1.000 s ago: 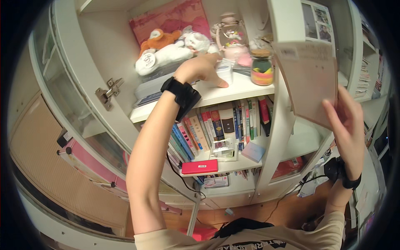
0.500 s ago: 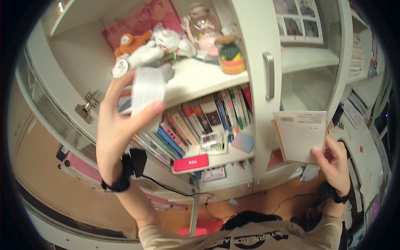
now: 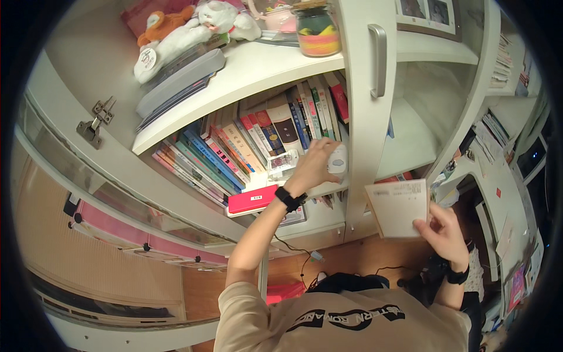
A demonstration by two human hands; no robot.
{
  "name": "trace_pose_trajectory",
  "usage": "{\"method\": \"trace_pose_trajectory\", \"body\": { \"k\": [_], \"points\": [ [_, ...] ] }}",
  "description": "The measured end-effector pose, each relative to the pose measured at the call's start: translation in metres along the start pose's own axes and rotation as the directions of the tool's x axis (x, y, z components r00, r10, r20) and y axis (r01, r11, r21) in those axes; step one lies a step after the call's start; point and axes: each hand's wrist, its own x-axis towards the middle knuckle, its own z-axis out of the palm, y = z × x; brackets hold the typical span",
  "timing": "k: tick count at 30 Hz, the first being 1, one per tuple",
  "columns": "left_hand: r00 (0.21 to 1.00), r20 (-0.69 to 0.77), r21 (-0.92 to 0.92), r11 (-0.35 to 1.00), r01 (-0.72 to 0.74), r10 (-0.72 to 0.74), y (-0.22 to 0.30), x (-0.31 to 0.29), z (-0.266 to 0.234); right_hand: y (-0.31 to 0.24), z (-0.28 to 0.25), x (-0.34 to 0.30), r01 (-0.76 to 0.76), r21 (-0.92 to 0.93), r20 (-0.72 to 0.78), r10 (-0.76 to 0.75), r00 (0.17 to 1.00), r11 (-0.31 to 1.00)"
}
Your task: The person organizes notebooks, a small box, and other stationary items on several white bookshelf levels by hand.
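My left hand [image 3: 314, 167] reaches into the lower shelf, thumb and fingers curled around the edges of a small white, rounded flat object [image 3: 337, 159]. Its exact kind is unclear. Beside that hand lies a clear packet [image 3: 282, 162] with a small printed piece in it, and nearer to me a red box [image 3: 253, 200]. In my right hand [image 3: 447, 232] is a small stack of white cards or thin booklets [image 3: 399, 210], pinched at its right edge in front of the cabinet. Printing and a barcode show along its top.
Upright books [image 3: 258, 138] line the lower shelf. Above them are plush toys [image 3: 205, 29], a grey case [image 3: 182, 79] and a corked jar of coloured layers [image 3: 318, 29]. A cabinet door with a metal handle [image 3: 378, 61] stands at the right. A cable [image 3: 302, 267] trails below.
My left hand has moved from the upper shelf down and right into the lower one, with a white object in its fingers. My right hand has shifted slightly left and down, still holding its stack.
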Motion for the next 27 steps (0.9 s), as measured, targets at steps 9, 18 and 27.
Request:
{"method": "trace_pose_trajectory", "body": {
  "k": [9, 18, 27],
  "points": [
    [0.973, -0.085, 0.080, 0.975, -0.207, 0.213, -0.015, -0.005, 0.030, 0.026, 0.012, -0.017, -0.127, -0.028, -0.115, 0.123, 0.986, 0.991],
    [0.869, -0.149, 0.278, 0.823, 0.495, -0.472, -0.062, -0.156, -0.031, 0.045, 0.030, 0.014, -0.178, 0.179, -0.019, 0.184, 0.983, 0.968],
    [0.936, -0.135, 0.330, 0.876, 0.351, -0.324, -0.071, -0.195, -0.035, 0.036, 0.078, 0.057, -0.048, 0.135, 0.164, 0.025, 0.986, 0.990]
  ]
}}
